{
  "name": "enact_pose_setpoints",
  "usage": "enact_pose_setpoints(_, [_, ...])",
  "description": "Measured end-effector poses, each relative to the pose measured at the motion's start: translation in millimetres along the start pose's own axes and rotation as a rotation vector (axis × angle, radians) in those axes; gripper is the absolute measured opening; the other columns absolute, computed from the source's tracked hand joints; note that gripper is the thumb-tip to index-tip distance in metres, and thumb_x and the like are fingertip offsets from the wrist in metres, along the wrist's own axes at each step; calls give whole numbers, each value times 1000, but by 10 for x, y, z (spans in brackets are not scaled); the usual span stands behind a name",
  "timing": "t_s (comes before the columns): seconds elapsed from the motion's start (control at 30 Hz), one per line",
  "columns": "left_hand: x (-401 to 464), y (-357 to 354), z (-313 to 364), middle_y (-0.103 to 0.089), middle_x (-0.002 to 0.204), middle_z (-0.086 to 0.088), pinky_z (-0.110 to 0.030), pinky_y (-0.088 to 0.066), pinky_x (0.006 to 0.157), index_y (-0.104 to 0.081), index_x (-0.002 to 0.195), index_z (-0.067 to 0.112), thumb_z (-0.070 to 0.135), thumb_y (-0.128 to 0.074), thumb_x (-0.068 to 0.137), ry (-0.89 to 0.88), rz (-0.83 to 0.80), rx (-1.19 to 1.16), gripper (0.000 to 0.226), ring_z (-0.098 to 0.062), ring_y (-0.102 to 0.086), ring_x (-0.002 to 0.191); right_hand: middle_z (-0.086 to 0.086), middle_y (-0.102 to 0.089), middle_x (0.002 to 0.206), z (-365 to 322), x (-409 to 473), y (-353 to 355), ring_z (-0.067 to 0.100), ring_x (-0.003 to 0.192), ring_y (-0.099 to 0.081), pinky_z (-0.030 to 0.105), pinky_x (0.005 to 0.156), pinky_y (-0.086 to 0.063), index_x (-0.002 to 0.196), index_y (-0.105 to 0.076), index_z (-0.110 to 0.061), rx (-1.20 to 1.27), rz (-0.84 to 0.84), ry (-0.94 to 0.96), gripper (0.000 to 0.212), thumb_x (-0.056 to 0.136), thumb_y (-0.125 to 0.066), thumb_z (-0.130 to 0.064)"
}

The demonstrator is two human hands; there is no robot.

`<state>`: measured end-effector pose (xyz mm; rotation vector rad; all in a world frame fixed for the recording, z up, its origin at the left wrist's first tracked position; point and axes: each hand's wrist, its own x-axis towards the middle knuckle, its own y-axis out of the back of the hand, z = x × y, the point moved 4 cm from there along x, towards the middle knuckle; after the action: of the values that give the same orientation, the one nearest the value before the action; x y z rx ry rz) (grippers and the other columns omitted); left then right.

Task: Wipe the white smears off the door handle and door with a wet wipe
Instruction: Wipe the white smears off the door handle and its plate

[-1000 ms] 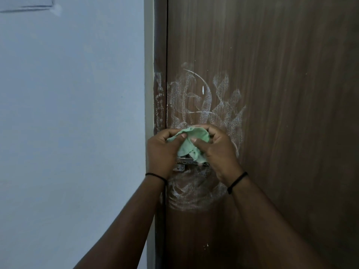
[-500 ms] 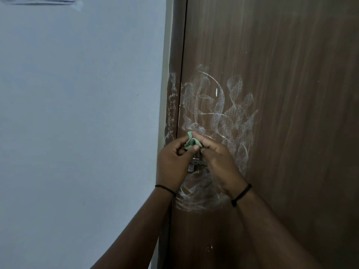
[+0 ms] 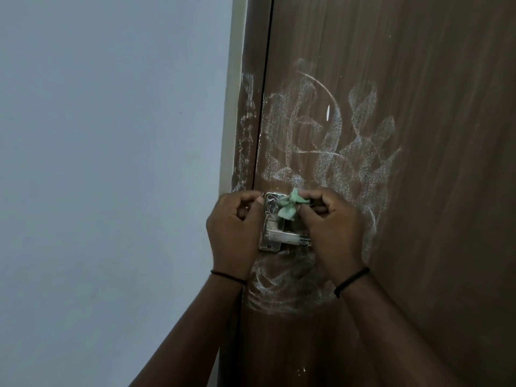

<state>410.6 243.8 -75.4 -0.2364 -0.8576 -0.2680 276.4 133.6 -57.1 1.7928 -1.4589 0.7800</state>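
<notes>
**Wet wipe bunched at the door handle, smears not yet cleared**

A person stands close to a brown wooden door (image 3: 418, 191), seen from a head-worn camera looking forward and down. Both bare forearms reach up from the bottom of the view, each wrist wearing a thin black band.

The right hand (image 3: 332, 227) pinches a small, crumpled green wet wipe (image 3: 287, 208) between thumb and fingertips, holding it against the top of the metal door handle (image 3: 279, 233), which sits near the door's left edge. The left hand (image 3: 237, 230) is curled into a loose fist just left of the handle plate; whether it grips a thin corner of the wipe or nothing cannot be told.

White smears (image 3: 321, 141) cover the door in broad chalky swirls above the handle, more curve below it, and streaks run down the door frame (image 3: 248, 121) to the left. The handle itself is streaked white too. A pale blue wall (image 3: 111, 163) fills the left side.

Judging by this, the work is at its very start: the wipe is being gathered into a pad at the handle. The next move likely calls for firm rubbing along the lever and plate, then wider strokes over the door.
</notes>
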Motion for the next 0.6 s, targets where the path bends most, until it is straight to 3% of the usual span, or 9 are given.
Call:
enact_pose_setpoints(0.13, [48, -77, -32, -65, 88, 15, -2, -42, 73, -76, 98, 21, 15, -71, 87, -88, 40, 136, 13, 1, -58, 75, -9, -69, 90, -76, 173, -87, 6, 76, -63, 29, 68, -57, 97, -74, -20, -220, 45, 186, 15, 83, -76, -13])
enact_pose_setpoints(0.23, [56, -143, -63, -68, 88, 13, 0, -39, 74, -76, 98, 21, 16, -71, 87, -120, 9, 178, 13, 1, -57, 78, -1, -72, 91, -128, 236, -191, 12, 77, -64, 34, 71, -58, 98, -76, -15, -308, 33, 255, 15, 83, -76, -12])
enact_pose_setpoints(0.4, [83, -194, -126, -72, 90, 6, -1, -39, 73, -77, 99, 18, 11, -68, 88, -89, 6, 166, 16, 0, -57, 78, 4, -74, 93, -299, 239, -443, 22, 86, -64, 31, 78, -49, 97, -77, -13, -437, -135, 419, 12, 86, -71, -12])
enact_pose_setpoints(0.6, [59, -181, -102, -72, 95, 3, 1, -39, 75, -75, 103, 15, 10, -65, 91, -83, 19, 163, 17, -1, -59, 80, -1, -73, 99, -206, 275, -259, 19, 89, -63, 33, 78, -52, 102, -76, -19, -484, -92, 321, 17, 88, -67, -16])
